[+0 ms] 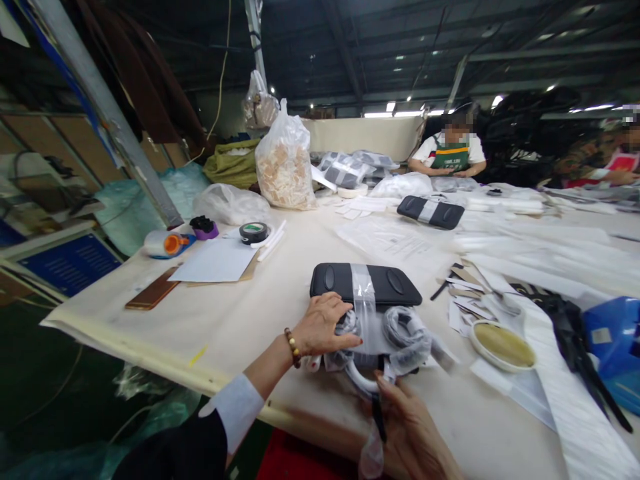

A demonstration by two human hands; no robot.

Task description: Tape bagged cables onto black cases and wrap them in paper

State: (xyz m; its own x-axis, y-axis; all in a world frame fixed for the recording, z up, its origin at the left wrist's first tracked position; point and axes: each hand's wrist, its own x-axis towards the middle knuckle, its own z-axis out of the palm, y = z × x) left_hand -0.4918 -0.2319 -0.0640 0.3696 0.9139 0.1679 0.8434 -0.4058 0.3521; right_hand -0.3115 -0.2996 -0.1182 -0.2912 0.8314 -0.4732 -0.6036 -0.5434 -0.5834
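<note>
A black padded case [310, 283], banded with clear plastic, lies on the table in front of me. On its near side are coils wrapped in clear film [400, 327] and a white curved handle-like tube [361, 380]. My left hand [320, 327] rests on the left wrapped coil, thumb spread away from the fingers. Low and to the right, my right hand [413, 427] pinches a dark strap [379, 417] beside the tube's end. Part of that grip is hidden. A loose piece of clear film [371, 453] hangs below the strap.
Right of the case lie paper scraps [467, 300], a round yellowish dish [504, 345], black straps [575, 333] and a blue container [617, 347]. Tape [254, 232] and white sheets [215, 259] lie left. Another wrapped case [447, 215] and a co-worker [453, 150] are farther back.
</note>
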